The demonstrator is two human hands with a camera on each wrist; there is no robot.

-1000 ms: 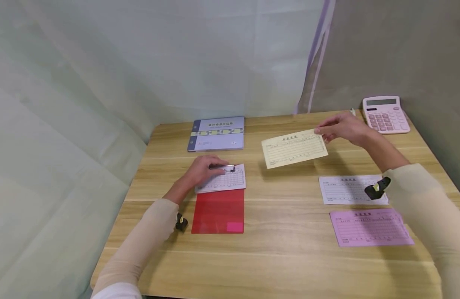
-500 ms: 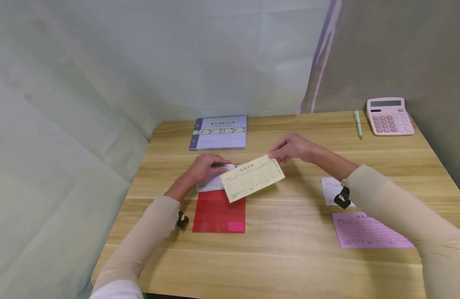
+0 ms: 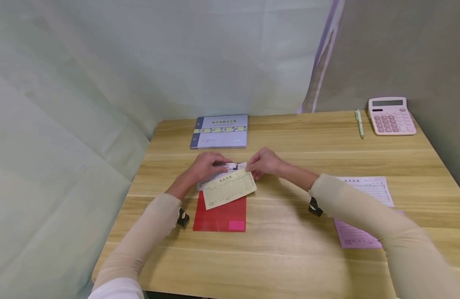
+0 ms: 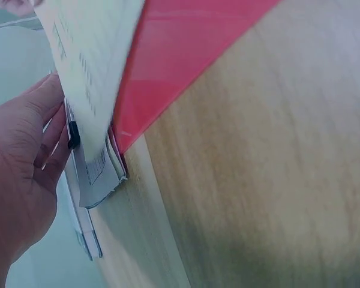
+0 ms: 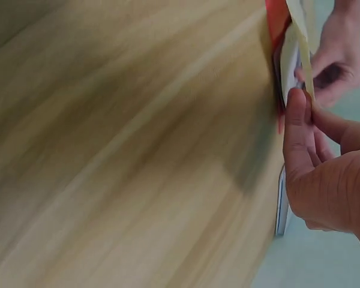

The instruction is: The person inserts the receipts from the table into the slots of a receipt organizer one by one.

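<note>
Pale wood-grain surface (image 3: 289, 265) fills the lower frame; grey-white cloth (image 3: 177, 54) hangs above; centre, curled left hand (image 3: 206, 166) grips a silver metal clip (image 3: 232, 166); right hand (image 3: 266, 162) pinches a pale-yellow rectangular paper form (image 3: 230, 189).

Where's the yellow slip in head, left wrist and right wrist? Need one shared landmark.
Head: yellow slip just below centre, tilted.
Left wrist: yellow slip upper left, running off the top edge.
Right wrist: yellow slip top right, nearly edge-on, pinched by right hand.
Landmark: red folder, visible in all three.
</note>
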